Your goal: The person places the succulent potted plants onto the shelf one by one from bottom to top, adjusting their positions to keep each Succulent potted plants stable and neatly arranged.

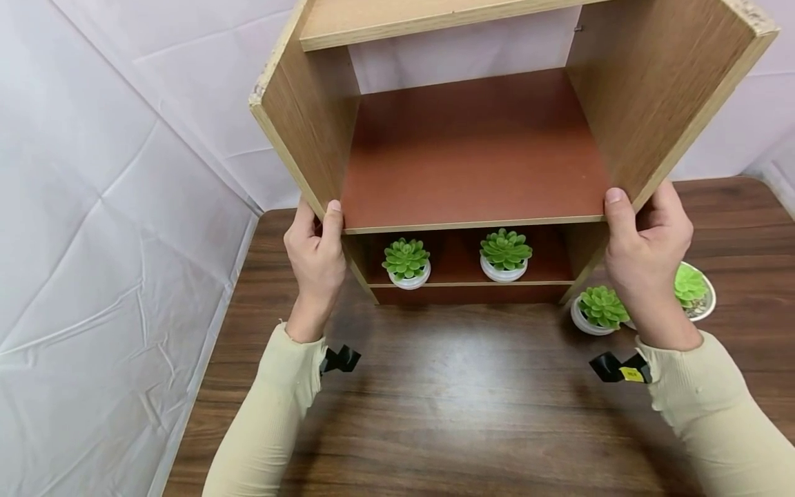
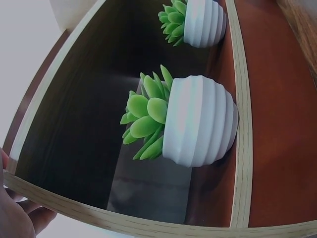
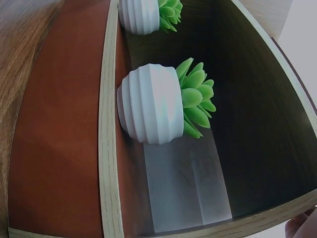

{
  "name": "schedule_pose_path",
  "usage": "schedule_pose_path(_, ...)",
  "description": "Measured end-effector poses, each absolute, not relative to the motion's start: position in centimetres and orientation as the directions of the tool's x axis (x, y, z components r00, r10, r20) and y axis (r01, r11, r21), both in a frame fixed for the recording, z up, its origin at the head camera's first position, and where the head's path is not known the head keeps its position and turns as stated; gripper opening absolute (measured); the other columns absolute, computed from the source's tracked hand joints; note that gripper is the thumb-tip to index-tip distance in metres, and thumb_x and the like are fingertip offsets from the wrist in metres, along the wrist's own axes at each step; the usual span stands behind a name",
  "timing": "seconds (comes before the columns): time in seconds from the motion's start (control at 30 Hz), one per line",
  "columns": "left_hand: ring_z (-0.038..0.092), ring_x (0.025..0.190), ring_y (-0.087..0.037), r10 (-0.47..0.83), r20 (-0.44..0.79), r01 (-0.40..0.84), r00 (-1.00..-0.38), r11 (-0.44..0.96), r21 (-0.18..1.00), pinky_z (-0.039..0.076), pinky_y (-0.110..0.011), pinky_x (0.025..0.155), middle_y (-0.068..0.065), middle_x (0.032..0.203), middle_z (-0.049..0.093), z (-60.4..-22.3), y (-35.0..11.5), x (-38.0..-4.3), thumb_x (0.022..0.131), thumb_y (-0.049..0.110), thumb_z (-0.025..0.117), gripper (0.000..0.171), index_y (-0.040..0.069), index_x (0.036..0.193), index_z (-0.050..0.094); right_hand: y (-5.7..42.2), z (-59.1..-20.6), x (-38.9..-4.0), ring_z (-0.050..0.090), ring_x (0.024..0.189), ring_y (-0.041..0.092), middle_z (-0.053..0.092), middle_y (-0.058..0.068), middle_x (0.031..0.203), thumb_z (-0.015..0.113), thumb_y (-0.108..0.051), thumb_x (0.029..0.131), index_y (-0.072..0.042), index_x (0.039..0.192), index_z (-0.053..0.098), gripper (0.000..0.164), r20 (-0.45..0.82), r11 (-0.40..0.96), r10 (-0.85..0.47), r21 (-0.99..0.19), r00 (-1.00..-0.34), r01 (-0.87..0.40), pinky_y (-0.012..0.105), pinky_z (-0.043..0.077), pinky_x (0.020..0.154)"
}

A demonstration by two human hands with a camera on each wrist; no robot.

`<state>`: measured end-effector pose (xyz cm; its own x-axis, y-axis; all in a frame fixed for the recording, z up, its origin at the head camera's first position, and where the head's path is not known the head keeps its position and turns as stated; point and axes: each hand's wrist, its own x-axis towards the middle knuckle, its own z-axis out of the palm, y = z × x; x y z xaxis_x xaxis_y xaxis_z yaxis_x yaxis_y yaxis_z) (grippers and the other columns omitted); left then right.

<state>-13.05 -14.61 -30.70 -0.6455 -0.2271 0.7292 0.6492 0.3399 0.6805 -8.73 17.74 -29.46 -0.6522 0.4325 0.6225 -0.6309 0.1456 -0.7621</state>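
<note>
Both hands grip a wooden shelf unit (image 1: 472, 152) by its two side panels, at the level of its middle shelf. The left hand (image 1: 315, 252) is curled round the front edge of the left side panel, thumb lying up along the edge and fingers tucked behind it. The right hand (image 1: 646, 241) holds the right side panel the same way, thumb on the front edge and the other fingers wrapped round the outer face. A matched grip at the same height on either side would keep the unit level between the hands.

The shelf unit stands toward the back edge of the dark wooden table (image 1: 472, 400), close to the white sheeted wall (image 1: 124, 228); whether its base rests fully on the table or is lifted slightly I cannot tell. Its open front faces the person, with a red-brown middle shelf bare on top.

In the low bottom compartment stand two small artificial succulents in ribbed white pots: the left shelf succulent (image 1: 406, 262) and the right shelf succulent (image 1: 505, 254), side by side and apart, both upright near the front lip. The wrist views show them close, each with clearance beneath the middle shelf.

Outside the unit, near the table's right edge, two more stand on the table: a third succulent (image 1: 599, 310) just beside the unit's right foot, and a fourth succulent (image 1: 694, 290) partly hidden behind the right wrist.
</note>
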Motion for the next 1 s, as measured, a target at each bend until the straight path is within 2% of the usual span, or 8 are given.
schedule_pose_path(0.27, 0.058, 0.07, -0.019, -0.232, 0.723, 0.628, -0.651, 0.37, 0.684, 0.045, -0.023, 0.064, -0.022, 0.077, 0.062, -30.66, -14.49, -12.95, 0.093, -0.004, 0.056, 0.011, -0.013, 0.099, 0.061, 18.28, -29.95, -8.83, 0.062, 0.092, 0.025, 0.064, 0.023, 0.103, 0.061, 0.003, 0.088, 0.007, 0.118, 0.066, 0.03, 0.628, 0.101, 0.42, -0.75, -0.655, -0.654, 0.028, 0.047, 0.082)
schedule_pose_path(0.63, 0.062, 0.073, -0.016, -0.234, 0.718, 0.633, -0.655, 0.349, 0.691, 0.048, -0.025, 0.066, -0.011, 0.08, 0.067, -30.62, -14.53, -12.78, 0.096, 0.013, 0.059, 0.019, -0.003, 0.104, 0.066, 18.35, -29.89, -8.39, 0.06, 0.095, 0.027, 0.062, 0.026, 0.107, 0.061, 0.005, 0.087, 0.006, 0.123, 0.063, 0.036, 0.631, 0.067, 0.411, -0.74, -0.658, -0.669, 0.029, 0.047, 0.085)
schedule_pose_path(0.87, 0.061, 0.073, -0.016, -0.232, 0.714, 0.624, -0.66, 0.359, 0.694, 0.047, -0.025, 0.066, -0.013, 0.081, 0.067, -30.64, -14.55, -12.79, 0.096, 0.011, 0.06, 0.019, -0.003, 0.107, 0.066, 18.31, -29.94, -8.3, 0.058, 0.099, 0.03, 0.062, 0.027, 0.11, 0.061, 0.006, 0.086, 0.007, 0.125, 0.062, 0.039, 0.631, 0.019, 0.419, -0.725, -0.653, -0.689, 0.031, 0.045, 0.088)
schedule_pose_path(1.0, 0.06, 0.074, -0.017, -0.233, 0.707, 0.615, -0.668, 0.363, 0.7, 0.046, -0.024, 0.067, -0.017, 0.082, 0.066, -30.59, -14.48, -12.72, 0.096, 0.004, 0.058, 0.016, -0.007, 0.106, 0.065, 18.42, -30.02, -8.15, 0.058, 0.102, 0.031, 0.061, 0.029, 0.114, 0.061, 0.006, 0.085, 0.007, 0.127, 0.06, 0.042, 0.639, 0.018, 0.416, -0.718, -0.647, -0.696, 0.032, 0.045, 0.091)
